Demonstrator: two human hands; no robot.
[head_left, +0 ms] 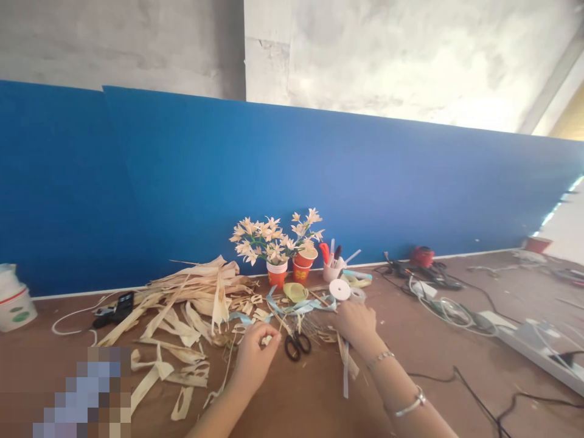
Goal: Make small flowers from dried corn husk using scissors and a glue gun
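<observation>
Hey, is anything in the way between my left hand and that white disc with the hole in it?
Yes: the black-handled scissors come first, then the tangle of thin stems and pale blue ribbon. Your right hand is close on the disc's near side.

Pixel block point(86, 395) is masking lower left; left frame edge is cropping the white tub point(17, 304).

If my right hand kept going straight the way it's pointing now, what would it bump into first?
Most likely the white disc, just past the knuckles of your right hand. I can't tell whether they already touch.
</observation>
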